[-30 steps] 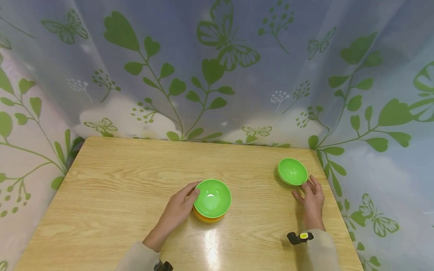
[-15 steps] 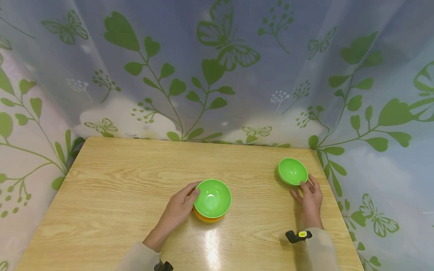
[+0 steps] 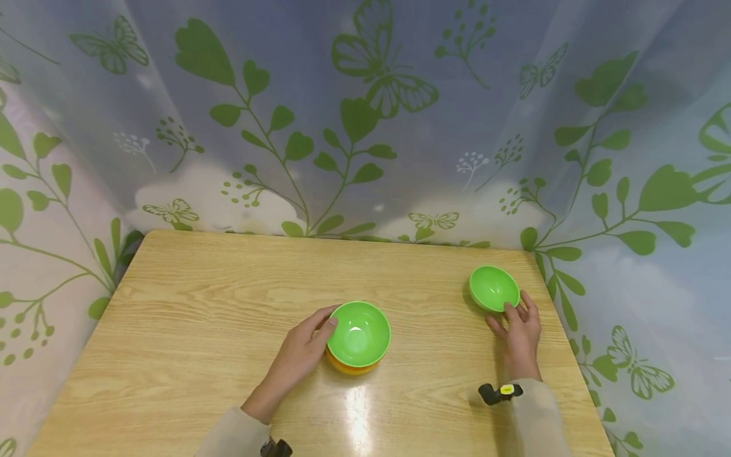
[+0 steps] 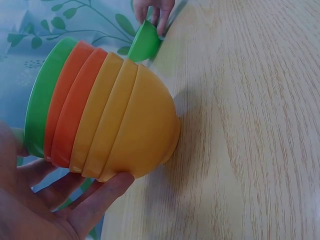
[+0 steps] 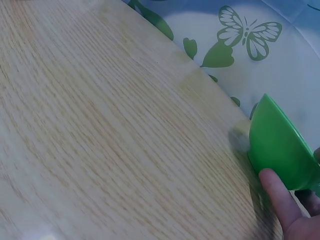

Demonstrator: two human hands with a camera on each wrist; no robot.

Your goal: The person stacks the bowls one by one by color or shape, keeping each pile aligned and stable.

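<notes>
My left hand (image 3: pixel 305 346) grips a stack of nested bowls (image 4: pixel 115 115), its thumb at the top rim and its fingers along the side. The stack has a green bowl (image 3: pixel 358 334) on top, then red-orange bowls (image 4: pixel 75 110), then several yellow-orange bowls (image 4: pixel 145 125) below. Toward the table's far right corner, my right hand (image 3: pixel 521 333) pinches a single green bowl (image 3: pixel 494 289) by its near rim. The thumb is at the rim, and in the right wrist view a finger (image 5: pixel 277 195) touches the outside of that green bowl (image 5: pixel 280 145).
Both hands work over a wood-grain table (image 3: pixel 228 285). Behind it and along its sides hangs a curtain (image 3: pixel 285 158) printed with leaves and butterflies. The single green bowl is near the table's right edge.
My right hand has shifted slightly left and forward, closer in on the single green bowl's rim. The left hand and the stack stay in place.
</notes>
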